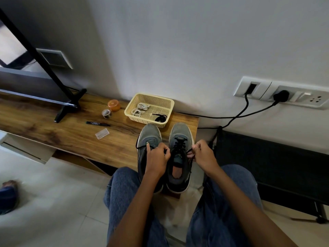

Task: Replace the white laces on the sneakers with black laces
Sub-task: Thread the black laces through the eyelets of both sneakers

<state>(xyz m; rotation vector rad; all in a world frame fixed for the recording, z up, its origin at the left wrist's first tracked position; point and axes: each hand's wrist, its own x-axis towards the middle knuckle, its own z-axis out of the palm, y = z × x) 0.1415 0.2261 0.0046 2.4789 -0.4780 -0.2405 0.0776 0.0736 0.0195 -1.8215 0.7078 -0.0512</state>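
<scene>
Two grey sneakers stand side by side at the near edge of a wooden shelf (74, 138), toes toward the wall. The right sneaker (179, 132) carries a black lace (179, 146) threaded through its eyelets. My left hand (156, 159) pinches one end of that lace, and my right hand (203, 154) pinches the other end, each pulled out to its side. My left hand partly covers the left sneaker (148, 134), from which a black lace end trails off to the left. Behind the shoes a yellow basket (151, 97) holds coiled white laces (139, 109) and a black lace (161, 118).
On the shelf lie a black marker (98, 123), a small clear packet (102, 133), an orange lidded jar (114, 105) and a small tape roll (106, 114). A TV stand leg (67, 106) rests at the left. Cables run from a wall socket (281, 95) at the right.
</scene>
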